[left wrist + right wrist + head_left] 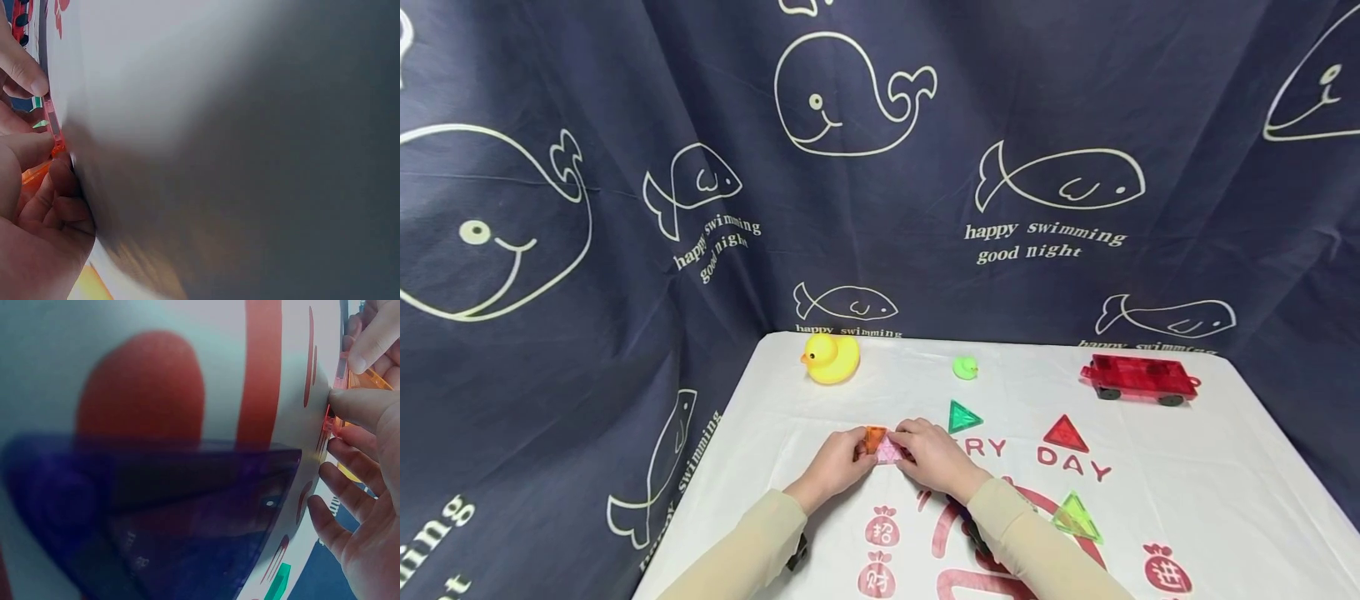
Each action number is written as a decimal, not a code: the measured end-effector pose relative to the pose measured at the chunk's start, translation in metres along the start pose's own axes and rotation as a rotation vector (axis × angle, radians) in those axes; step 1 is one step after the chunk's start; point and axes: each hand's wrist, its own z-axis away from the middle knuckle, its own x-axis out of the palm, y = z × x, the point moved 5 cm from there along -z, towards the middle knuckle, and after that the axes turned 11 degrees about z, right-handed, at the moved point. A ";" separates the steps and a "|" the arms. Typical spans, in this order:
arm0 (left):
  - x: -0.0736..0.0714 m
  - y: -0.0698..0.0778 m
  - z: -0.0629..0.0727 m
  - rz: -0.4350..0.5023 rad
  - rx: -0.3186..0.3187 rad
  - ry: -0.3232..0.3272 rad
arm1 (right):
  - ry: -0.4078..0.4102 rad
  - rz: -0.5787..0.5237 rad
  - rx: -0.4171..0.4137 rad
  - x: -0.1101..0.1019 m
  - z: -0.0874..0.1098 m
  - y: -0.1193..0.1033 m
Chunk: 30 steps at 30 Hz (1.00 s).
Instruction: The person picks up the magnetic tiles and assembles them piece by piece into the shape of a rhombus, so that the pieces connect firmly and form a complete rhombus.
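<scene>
My left hand (838, 460) pinches an orange translucent magnetic tile (875, 437) near the middle of the white table. Opposite it, the thumb and fingers of my right hand (936, 457) grip a pink translucent magnetic tile (889, 452). The two tiles meet edge to edge between the hands, low over the tabletop. In the left wrist view the pink tile (52, 115) shows edge-on, with the orange tile (36, 175) partly hidden by my fingers. A green triangular tile (962, 417) lies just beyond my right hand.
A yellow rubber duck (832, 360), a small green duck (966, 367) and a red wheeled base (1141, 379) stand along the back. A red triangle (1066, 433) and a yellow-green triangle (1077, 518) lie to the right. Under my right forearm is a purple tile (206, 519).
</scene>
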 end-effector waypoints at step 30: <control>0.000 0.004 0.004 -0.005 -0.012 0.022 | 0.054 -0.019 -0.038 -0.008 0.009 0.012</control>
